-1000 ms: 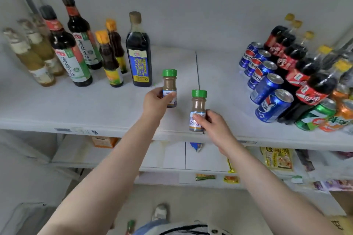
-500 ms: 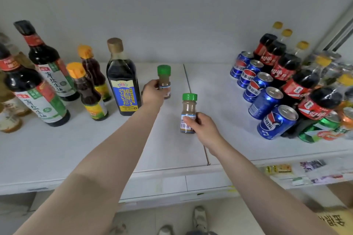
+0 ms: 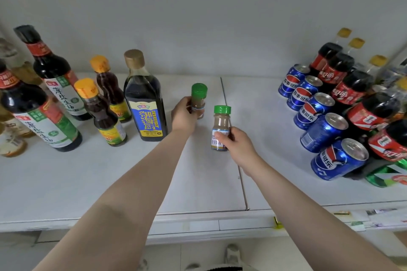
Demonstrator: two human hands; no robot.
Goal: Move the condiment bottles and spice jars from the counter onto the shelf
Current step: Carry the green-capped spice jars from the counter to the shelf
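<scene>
While both hands grip green-capped jars, set bases flat before release: left hand (image 3: 184, 114) clasps left jar (image 3: 198, 100) just beside blue-label bottle (image 3: 144, 97); right hand (image 3: 236, 143) wraps right jar (image 3: 221, 127) nearer shelf (image 3: 66, 182) front.

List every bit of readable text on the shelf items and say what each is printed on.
"薄盐生抽": label of the tall soy sauce bottle, and again on the nearer soy sauce bottle.
"御海厨": blue label of the dark square bottle.
"百事可乐": blue Pepsi cans.
Spice jar labels in the left hand and right hand: too blurred.
</scene>
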